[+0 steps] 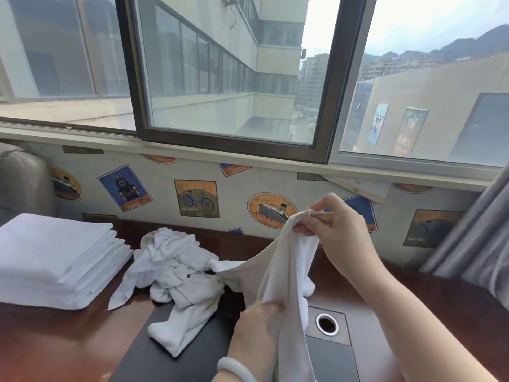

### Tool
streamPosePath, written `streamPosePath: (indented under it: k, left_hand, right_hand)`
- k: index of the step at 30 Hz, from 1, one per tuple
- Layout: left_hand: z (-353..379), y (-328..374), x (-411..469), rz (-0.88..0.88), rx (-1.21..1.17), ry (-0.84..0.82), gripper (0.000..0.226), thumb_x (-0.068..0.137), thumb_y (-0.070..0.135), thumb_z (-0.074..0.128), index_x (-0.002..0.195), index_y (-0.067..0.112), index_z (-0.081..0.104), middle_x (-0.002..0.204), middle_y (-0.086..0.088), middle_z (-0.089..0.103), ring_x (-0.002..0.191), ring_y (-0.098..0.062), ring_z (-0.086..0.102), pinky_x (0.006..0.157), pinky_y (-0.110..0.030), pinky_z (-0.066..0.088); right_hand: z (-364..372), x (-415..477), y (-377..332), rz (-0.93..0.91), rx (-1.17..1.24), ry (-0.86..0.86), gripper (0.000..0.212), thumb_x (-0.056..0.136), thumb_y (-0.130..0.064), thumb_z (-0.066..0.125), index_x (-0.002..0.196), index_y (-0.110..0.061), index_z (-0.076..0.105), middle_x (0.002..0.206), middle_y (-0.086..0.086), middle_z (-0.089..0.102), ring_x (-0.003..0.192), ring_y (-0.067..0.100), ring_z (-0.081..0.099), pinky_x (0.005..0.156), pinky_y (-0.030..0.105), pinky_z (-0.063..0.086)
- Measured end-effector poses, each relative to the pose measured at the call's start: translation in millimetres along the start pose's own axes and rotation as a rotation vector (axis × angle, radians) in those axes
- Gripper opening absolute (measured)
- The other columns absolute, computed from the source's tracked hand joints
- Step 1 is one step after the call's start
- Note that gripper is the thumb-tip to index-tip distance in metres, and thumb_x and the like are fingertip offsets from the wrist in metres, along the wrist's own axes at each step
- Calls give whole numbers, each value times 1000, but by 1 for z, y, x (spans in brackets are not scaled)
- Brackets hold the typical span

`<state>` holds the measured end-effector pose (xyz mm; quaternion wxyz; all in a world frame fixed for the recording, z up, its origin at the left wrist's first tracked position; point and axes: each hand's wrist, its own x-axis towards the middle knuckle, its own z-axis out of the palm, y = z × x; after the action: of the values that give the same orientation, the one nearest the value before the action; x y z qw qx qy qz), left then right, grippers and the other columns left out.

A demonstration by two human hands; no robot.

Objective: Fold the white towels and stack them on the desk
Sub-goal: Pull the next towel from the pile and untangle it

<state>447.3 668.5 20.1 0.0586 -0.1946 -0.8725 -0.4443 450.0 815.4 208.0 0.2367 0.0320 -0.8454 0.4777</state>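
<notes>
Currently on the desk (55,340), dark red-brown wood:

- Held towel (286,271), white, lifted above the desk's right half and hanging in loose vertical folds. One trailing part runs left towards the heap.
- Right hand (338,232): raised, with thumb and fingers pinching the towel's top corner.
- Left hand (256,329): lower and nearer the person, with fingers curled round the hanging cloth. A pale bracelet (234,368) sits on the wrist.
- Stack of folded towels (55,257): white, several layers, edges roughly squared, at the desk's left end.
- Heap of unfolded towels (176,271): white and crumpled, just right of the stack. One end spills forward onto a dark desk pad (192,362).
- Cable hole (327,323): round with a metal rim, set in a grey panel just right of the held towel.
- Wall behind: pale wallpaper printed with a bicycle label (196,198) and a ship label (271,210).
- Above: a dark-framed window (341,78) looking onto buildings.
- Far right: a grey curtain (482,230).
- Far left: a grey padded chair back (22,183).
</notes>
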Motion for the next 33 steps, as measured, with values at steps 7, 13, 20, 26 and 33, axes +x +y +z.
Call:
streamPosePath:
  k: [7,13,20,26,33]
  left_hand:
    - [36,0,-23,113,142,319,22,80,45,49,94,30,57,121,7,42,103,-8,42,84,-16,43]
    - [53,10,-26,47,319,241,64,92,75,19,71,29,59,83,14,50,69,-2,57,74,-14,41]
    - [35,24,-7,109,399,242,35,81,57,38,84,25,53,83,7,45,65,-7,52,62,-14,49]
    - [38,32,-5,120,465,127,40,81,58,36,61,28,54,68,12,48,51,-3,51,46,-11,42]
    - [18,36,16,-64,536,67,36,104,39,35,111,15,61,121,-1,47,107,-18,51,88,-29,46]
  right_hand:
    - [11,2,5,20,-31,75,14,93,-13,64,87,-17,52,64,-15,72,75,1,70,71,18,51]
    - [20,3,-2,16,-109,106,11,92,-18,67,96,-14,57,79,-8,68,80,7,65,58,4,40]
    - [23,0,-5,34,-99,112,10,93,-18,65,97,-15,56,90,0,72,81,11,66,58,6,39]
    - [28,0,-4,44,-114,94,10,94,-17,65,97,-17,56,91,0,70,78,9,63,58,8,40]
    - [33,-1,-2,43,-112,91,8,95,-16,62,96,-18,55,91,1,71,84,13,66,60,9,41]
